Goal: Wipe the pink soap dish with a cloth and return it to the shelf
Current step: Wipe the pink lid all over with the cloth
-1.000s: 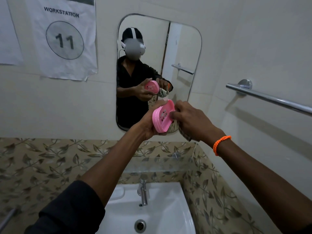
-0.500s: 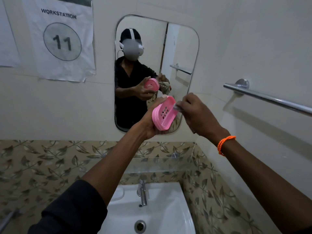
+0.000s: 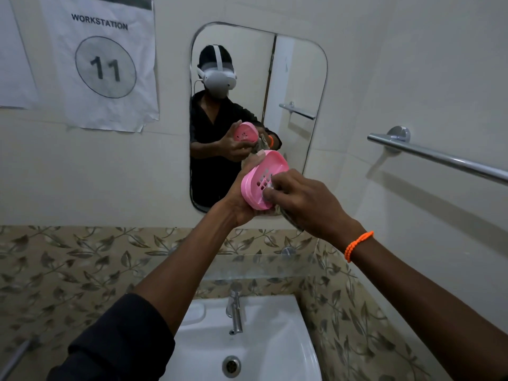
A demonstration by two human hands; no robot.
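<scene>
Both hands are raised in front of the mirror (image 3: 297,78). The pink soap dish (image 3: 261,178) is gripped from behind and below by the left hand (image 3: 242,200), with fingers curled round its far rim, and is tilted so that its slotted inside faces the right hand (image 3: 305,202). The cloth (image 3: 291,222) is pinched in the curled fingers of the right hand and pressed against the dish's lower inside, at about 5 o'clock on the dish; most of the cloth is hidden behind that hand, and only a dark, patterned fold is seen under the wrist. An orange bracelet (image 3: 357,244) is worn on the right wrist.

The glass shelf (image 3: 255,266) is seen well below the dish, at 6 o'clock, partly crossed by the left forearm. Beneath it, a chrome tap (image 3: 235,309) and the white basin (image 3: 277,342) are found. A chrome towel rail (image 3: 439,158) is fixed to the wall at 3 o'clock from the hands. A paper sign (image 3: 105,61) reading WORKSTATION 11 is stuck at 10 o'clock. Leaf-patterned tiles (image 3: 55,265) are laid along the lower wall
</scene>
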